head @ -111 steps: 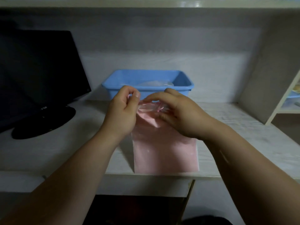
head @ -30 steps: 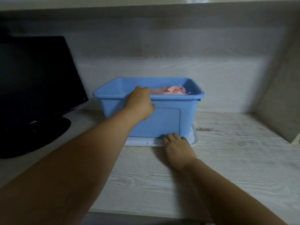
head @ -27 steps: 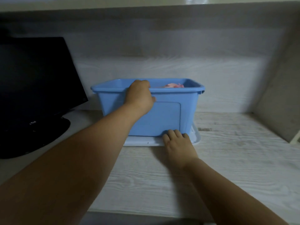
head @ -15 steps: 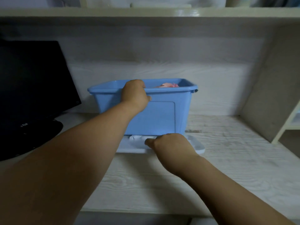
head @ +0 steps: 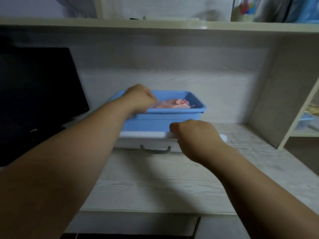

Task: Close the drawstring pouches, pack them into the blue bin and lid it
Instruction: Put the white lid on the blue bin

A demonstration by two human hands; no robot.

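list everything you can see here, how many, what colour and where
blue bin: one, blue, back of the desk, no lid on it
pouches: count unclear, pink, inside the bin
lid: one, white with a dark handle, under the bin, front edge sticking out
monitor: one, black, left on the desk
desk: one, pale wood grain, under everything
upper shelf: one, cream, overhead, blurred items on it
side shelf: one, cream, far right, holds something bluish
left-hand grip: one, curled over the bin's near rim
right-hand grip: one, curled on the lid's front edge
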